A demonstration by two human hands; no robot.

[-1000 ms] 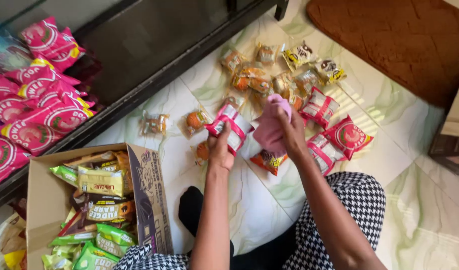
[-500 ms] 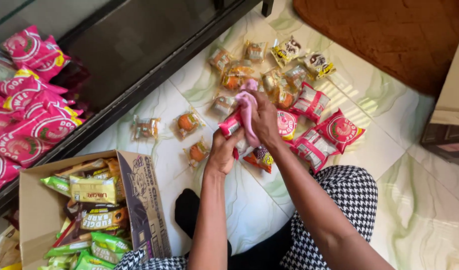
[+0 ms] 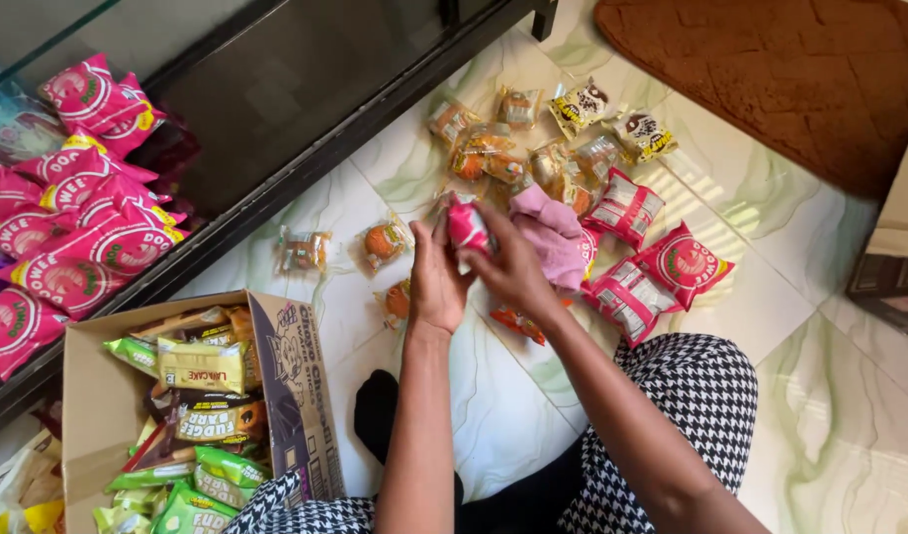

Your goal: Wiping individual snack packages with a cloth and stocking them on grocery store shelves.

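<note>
My left hand (image 3: 436, 279) and my right hand (image 3: 510, 269) together hold a pink and white snack packet (image 3: 467, 227) above the tiled floor. A pink cloth (image 3: 553, 235) is draped over my right hand's far side, hanging toward the packets on the floor. Just right of my hands lie more pink packets (image 3: 627, 294) and a round-printed pink packet (image 3: 687, 262). An orange packet (image 3: 518, 322) lies under my right wrist.
Several clear-wrapped orange buns (image 3: 494, 158) and yellow packets (image 3: 583, 105) are scattered on the floor ahead. An open cardboard box (image 3: 296, 386) of green and yellow bars stands at left. A dark glass shelf (image 3: 276, 99) holds pink packets (image 3: 78, 227). A brown mat (image 3: 800, 69) lies far right.
My hands turned the pink packet more upright and raised it slightly. The cloth shifted from wiping over the packet to hanging at the right of my right hand.
</note>
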